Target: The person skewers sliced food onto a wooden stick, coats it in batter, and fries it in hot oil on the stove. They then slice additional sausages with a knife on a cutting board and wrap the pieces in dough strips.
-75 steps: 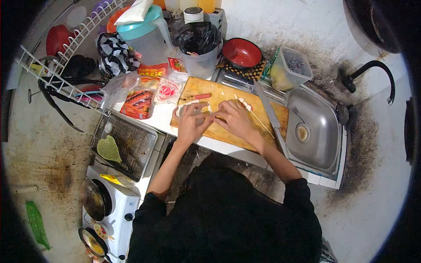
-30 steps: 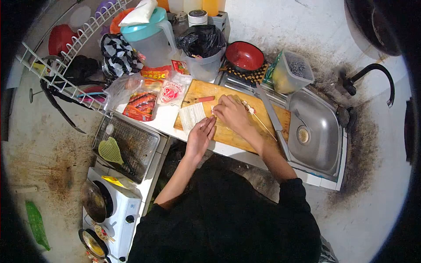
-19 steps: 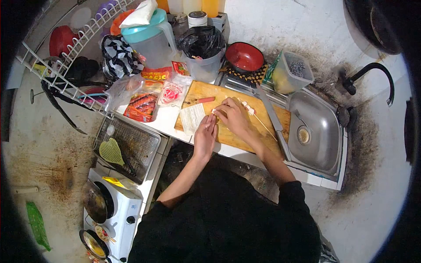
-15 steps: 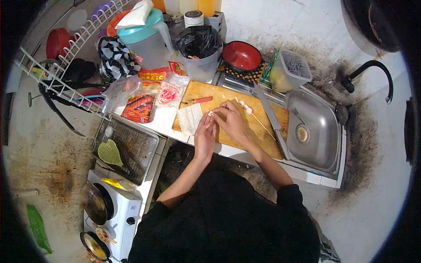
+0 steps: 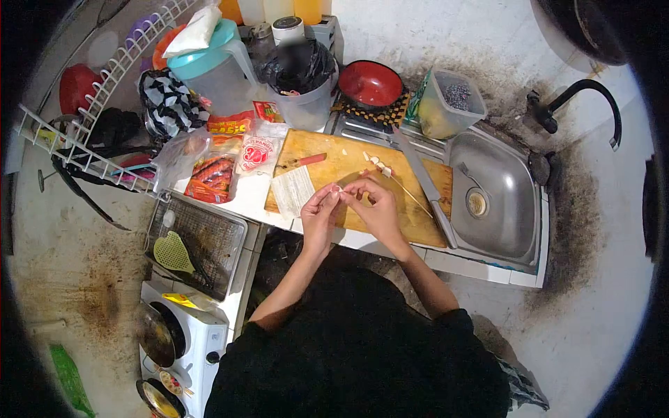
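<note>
Over the front of the wooden cutting board (image 5: pixel 418 182), my left hand (image 5: pixel 321 212) and my right hand (image 5: pixel 375 209) meet at the fingertips. Between them they pinch a small whitish piece (image 5: pixel 339 188), partly covered by the fingers. A pale, flat wrapper sheet (image 5: pixel 293 189) lies on the board just left of my left hand. Behind it is a reddish sausage piece (image 5: pixel 313 159). Right of my right hand, a thin skewer (image 5: pixel 411 195) has several small white and red pieces (image 5: pixel 380 166) at its far end. A long knife (image 5: pixel 426 182) rests along the board's right side.
The steel sink (image 5: pixel 498 209) is at the right, below a black faucet (image 5: pixel 585 90). Behind the board stand a red bowl (image 5: pixel 371 83), a plastic tub (image 5: pixel 449 104) and a bag-lined bucket (image 5: pixel 306 104). Food packets (image 5: pixel 211 177) lie left; a stove (image 5: pixel 202 341) is lower left.
My left hand has left the wrapper sheet and closed on the small piece. Both hands have come together and lifted it off the board. The view has shifted slightly.
</note>
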Available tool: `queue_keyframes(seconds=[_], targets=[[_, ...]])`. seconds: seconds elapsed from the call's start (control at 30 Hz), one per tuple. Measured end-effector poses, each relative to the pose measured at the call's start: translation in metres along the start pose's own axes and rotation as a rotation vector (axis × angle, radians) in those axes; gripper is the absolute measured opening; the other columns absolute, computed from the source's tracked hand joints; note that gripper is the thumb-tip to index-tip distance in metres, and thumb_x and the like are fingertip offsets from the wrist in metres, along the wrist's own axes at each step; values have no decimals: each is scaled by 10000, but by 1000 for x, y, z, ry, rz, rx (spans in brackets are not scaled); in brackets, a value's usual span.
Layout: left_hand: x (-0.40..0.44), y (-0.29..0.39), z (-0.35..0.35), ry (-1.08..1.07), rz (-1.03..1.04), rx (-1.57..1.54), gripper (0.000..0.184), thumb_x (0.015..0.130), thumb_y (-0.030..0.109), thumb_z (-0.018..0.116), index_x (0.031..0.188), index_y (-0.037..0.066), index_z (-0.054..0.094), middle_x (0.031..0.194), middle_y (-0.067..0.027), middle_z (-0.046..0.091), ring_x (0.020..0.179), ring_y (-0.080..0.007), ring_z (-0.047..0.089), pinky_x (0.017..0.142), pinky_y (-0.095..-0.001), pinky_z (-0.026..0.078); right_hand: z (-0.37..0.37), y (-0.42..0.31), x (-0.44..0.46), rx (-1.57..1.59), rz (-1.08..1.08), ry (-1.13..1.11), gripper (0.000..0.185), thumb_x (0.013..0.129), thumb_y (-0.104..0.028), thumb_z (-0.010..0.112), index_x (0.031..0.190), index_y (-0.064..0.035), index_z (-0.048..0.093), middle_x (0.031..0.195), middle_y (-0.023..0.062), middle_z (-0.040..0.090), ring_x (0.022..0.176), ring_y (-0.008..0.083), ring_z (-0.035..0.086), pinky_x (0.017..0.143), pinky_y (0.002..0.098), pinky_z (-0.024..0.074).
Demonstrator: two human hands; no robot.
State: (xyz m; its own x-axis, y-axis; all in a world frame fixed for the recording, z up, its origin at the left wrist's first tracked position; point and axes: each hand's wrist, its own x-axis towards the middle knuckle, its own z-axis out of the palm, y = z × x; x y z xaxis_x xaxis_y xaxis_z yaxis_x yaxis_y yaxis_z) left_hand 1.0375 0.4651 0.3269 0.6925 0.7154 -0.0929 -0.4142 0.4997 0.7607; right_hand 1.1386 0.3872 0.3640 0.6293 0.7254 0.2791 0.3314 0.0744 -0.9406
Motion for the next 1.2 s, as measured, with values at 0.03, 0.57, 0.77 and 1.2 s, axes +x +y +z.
queue_keyframes(seconds=[0.03, 0.57, 0.77, 1.2], targets=[[1, -1, 0, -4, -3, 0, 238, 899, 116, 550, 1109, 5, 554, 1023, -44, 593, 937, -98, 562, 863, -245, 458, -6, -5, 0, -76, 31, -67, 172, 757, -173, 700, 859, -43, 654, 863, 82, 586, 756, 196, 560, 678, 293, 435], [11, 32, -5, -32, 132, -201, 240, 873, 110, 586, 1087, 1, 577, 971, -42, 614, 871, -119, 606, 849, -260, 508, -76, 39, 1, -853, -32, 35, 102, 860, -135, 535, 915, -60, 576, 844, 110, 633, 742, 341, 611, 614, 415, 471], [15, 47, -12, -106, 315, -91, 201, 866, 95, 593, 1051, 18, 600, 943, -52, 623, 872, -149, 614, 851, -308, 519, -58, -32, -6, -379, 13, 20, 138, 862, -81, 566, 963, -5, 621, 807, 104, 622, 661, 159, 564, 583, 277, 412], [15, 100, -11, -194, 578, 742, 440, 720, -50, 698, 1138, 6, 573, 905, -102, 638, 829, -158, 633, 759, -267, 536, -72, -83, -11, -654, -160, -106, 123, 830, -103, 609, 928, -79, 679, 743, 86, 597, 584, 205, 560, 539, 298, 439]])
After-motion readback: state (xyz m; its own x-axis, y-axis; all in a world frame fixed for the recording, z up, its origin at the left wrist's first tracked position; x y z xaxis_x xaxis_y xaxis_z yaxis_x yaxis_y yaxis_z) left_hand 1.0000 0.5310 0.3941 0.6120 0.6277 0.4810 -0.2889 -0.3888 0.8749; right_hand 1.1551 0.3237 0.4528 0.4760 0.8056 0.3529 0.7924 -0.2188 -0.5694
